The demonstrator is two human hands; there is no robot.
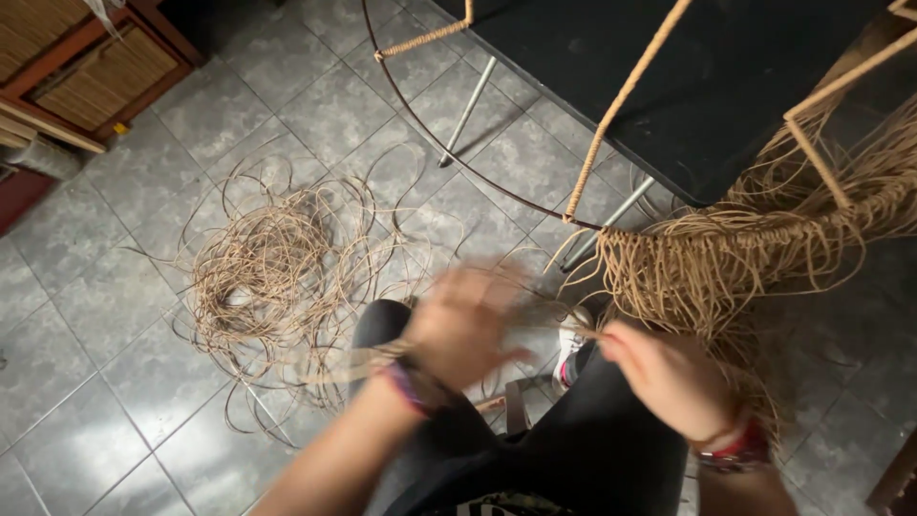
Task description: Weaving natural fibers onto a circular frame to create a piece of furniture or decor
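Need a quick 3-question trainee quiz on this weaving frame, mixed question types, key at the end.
1. True or false: the loose tangle of cane strands lies on the tiled floor.
2. Which hand is nearer the strands hanging from the metal frame: A) left hand B) right hand?
3. What covers the frame's straight bars?

Key: 1 true; 2 B; 3 wrapped tan cane.

Home weaving workshop: grey tiled floor (86, 315), tangled cane strands (267, 277), half-woven wire frame (592, 182), wicker-fronted cabinet (95, 76).
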